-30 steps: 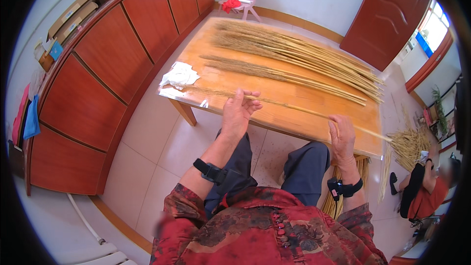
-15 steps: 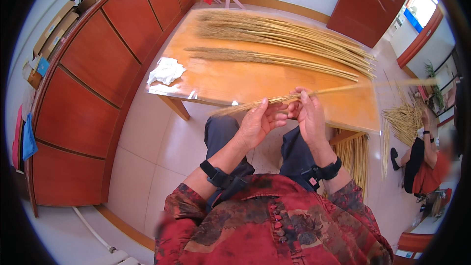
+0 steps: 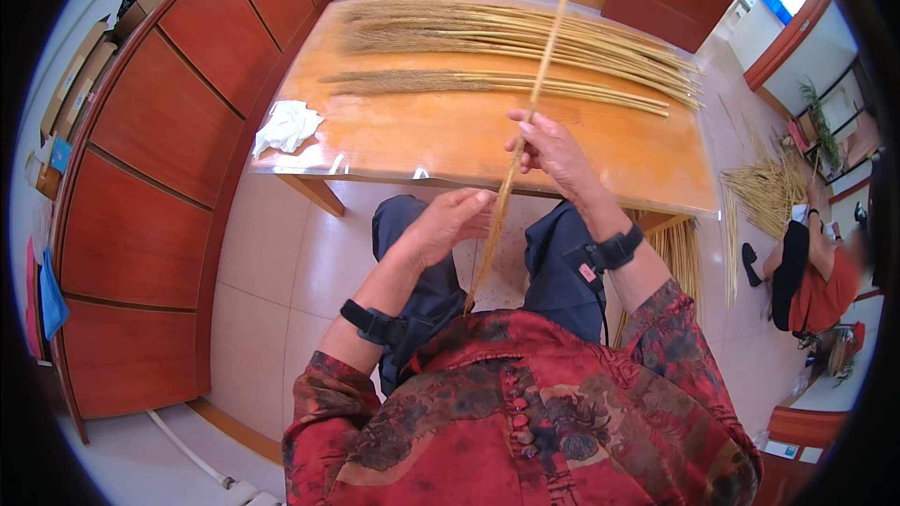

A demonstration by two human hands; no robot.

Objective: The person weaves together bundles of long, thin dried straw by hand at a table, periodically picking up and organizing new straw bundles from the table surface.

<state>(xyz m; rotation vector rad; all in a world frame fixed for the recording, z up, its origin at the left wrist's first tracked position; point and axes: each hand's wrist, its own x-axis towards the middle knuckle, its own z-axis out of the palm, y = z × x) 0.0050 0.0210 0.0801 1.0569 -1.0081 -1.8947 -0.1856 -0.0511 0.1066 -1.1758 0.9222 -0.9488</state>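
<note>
A long, thin straw stalk (image 3: 545, 61) with a brushy head stands steeply tilted in front of me. Its bare end points up over the table, and its seed head hangs down between my knees. My right hand (image 3: 560, 152) pinches the stalk between thumb and fingers, above the table's front edge. Lower down and to the left, my left hand (image 3: 442, 229) is beside the brushy part, thumb and fingers loosely apart; its fingertips reach the stalk's side without a visible grip. On the table lies a small bundle of like stalks (image 3: 562, 87), brushy heads to the left.
Behind it on the wooden table (image 3: 422, 136) lies a larger stalk bundle (image 3: 525, 36). A crumpled white cloth (image 3: 287, 126) is at the left corner. Red cabinets (image 3: 141, 230) line the left. More stalks (image 3: 677, 258) are under the table's right end. A seated person (image 3: 823, 286) handles straw (image 3: 767, 189) at right.
The stalk has swung from nearly level to steep, its bare end going up and its brushy head down. My right hand has moved up and left, my left hand left and slightly down.
</note>
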